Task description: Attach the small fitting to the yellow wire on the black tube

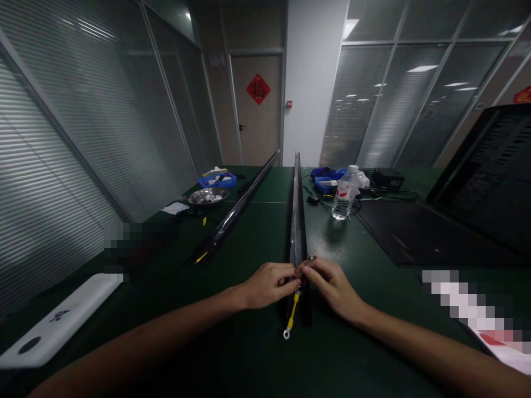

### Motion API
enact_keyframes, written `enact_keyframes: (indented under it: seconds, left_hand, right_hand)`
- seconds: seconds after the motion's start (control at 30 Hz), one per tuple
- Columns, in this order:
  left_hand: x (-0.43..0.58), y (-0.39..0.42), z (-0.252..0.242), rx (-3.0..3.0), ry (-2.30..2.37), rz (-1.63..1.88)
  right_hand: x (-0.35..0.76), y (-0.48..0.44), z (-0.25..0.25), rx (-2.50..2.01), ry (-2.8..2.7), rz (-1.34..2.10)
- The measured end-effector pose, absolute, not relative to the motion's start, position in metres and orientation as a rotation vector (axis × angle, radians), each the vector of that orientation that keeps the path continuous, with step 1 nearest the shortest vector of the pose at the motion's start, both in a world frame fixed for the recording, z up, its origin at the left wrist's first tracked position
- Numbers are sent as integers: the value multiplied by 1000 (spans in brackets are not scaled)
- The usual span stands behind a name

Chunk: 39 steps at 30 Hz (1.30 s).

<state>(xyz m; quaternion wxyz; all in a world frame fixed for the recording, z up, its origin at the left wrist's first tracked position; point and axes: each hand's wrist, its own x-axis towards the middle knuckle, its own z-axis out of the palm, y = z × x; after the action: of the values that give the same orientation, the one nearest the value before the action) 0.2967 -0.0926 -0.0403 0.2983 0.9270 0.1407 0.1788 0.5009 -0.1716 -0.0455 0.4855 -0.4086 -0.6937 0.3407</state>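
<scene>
Near end of the long dark rail (pixel 296 221) is covered by the left hand (pixel 267 286) and right hand (pixel 335 287). Right fingertips are pinched together; can't tell if the left's are closed. Yellow lug wire (pixel 294 312) is seen just below. Elbow room's bounded by a second rail (pixel 236 211) leftward, water bottle (pixel 344 193) rightward.

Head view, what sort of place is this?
Probably an office or meeting room used as a work area: glass walls with blinds, a wooden door, and a green table holding a blue tray.
</scene>
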Motion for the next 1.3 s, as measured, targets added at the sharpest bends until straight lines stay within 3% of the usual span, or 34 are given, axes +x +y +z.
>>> enact_keyframes:
  seconds: [0.63, 1.3]
  left_hand:
    - [298, -93, -38, 2471, 364, 416]
    - [298, -95, -35, 2462, 373, 426]
  right_hand:
    - [498, -174, -46, -1062, -1734, 575]
    - [499, -174, -44, -1013, -1823, 573]
